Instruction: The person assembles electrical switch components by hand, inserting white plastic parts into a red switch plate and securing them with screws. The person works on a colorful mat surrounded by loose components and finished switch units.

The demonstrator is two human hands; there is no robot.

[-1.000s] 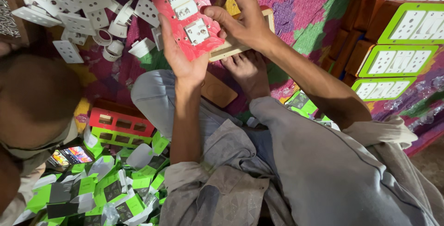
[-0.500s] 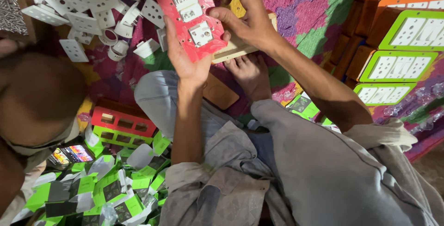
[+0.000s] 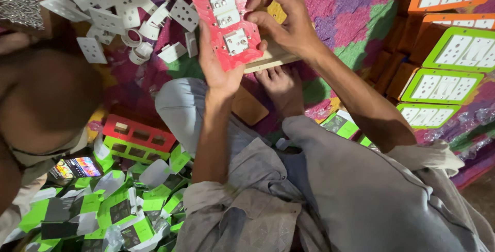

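Two hands hold a red switch plate with white sockets. Left hand grips its lower edge; right hand pinches its right side, above a wooden board.

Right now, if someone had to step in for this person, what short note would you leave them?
Left hand: props the red switch plate from below.
Right hand: fingertips press on the plate's right edge.
A wooden strip lies behind the plate.
Done: three white switch modules sit in the plate.
Left: its upper end runs out of view, so I cannot tell.
Nearby: loose white socket parts; finished green-framed boards on the right; empty red and green frames.
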